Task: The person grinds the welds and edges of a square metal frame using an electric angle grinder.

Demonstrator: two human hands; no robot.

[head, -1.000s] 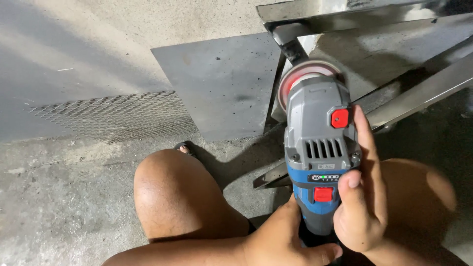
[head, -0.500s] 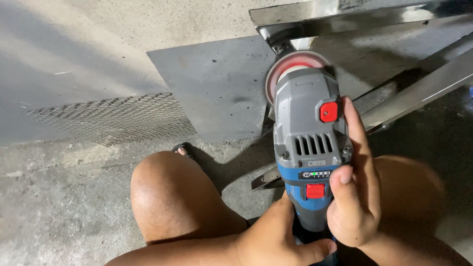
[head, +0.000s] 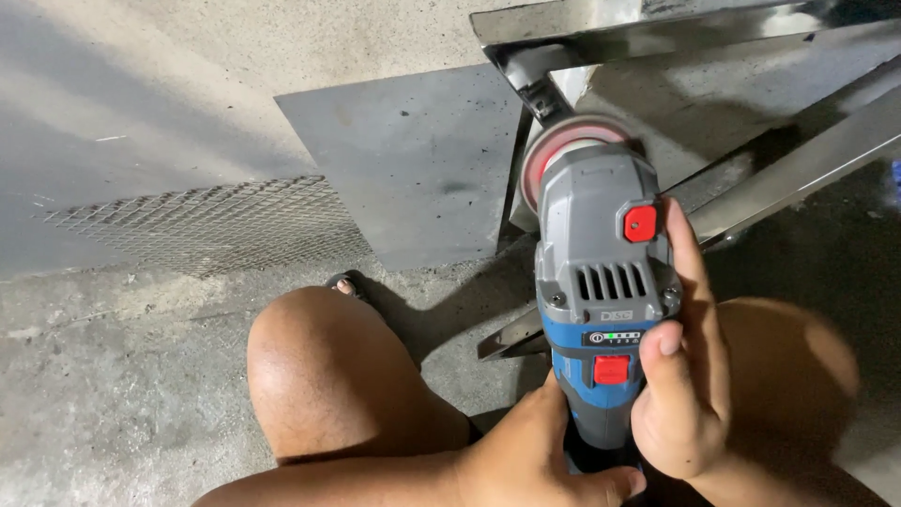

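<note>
Both my hands hold a grey and blue cordless angle grinder (head: 601, 272) with red buttons. My right hand (head: 683, 376) wraps its right side, fingers running up toward the red button on the head. My left hand (head: 544, 460) grips the rear of the body from below. The reddish grinding disc (head: 554, 150) sits against an upright bar of a shiny angle-steel frame (head: 648, 28), just below the frame's top corner. Whether the disc spins cannot be told.
I crouch with both bare knees in view, the left knee (head: 319, 376) beside the tool. A flat grey steel sheet (head: 413, 169) and a strip of expanded metal mesh (head: 206, 225) lean at the wall. A diagonal steel bar (head: 798, 169) runs to the right over the concrete floor.
The grinder and both hands have stayed on the upright bar; the view shifted slightly, with the disc sitting a little lower and left against the frame than one second ago.
</note>
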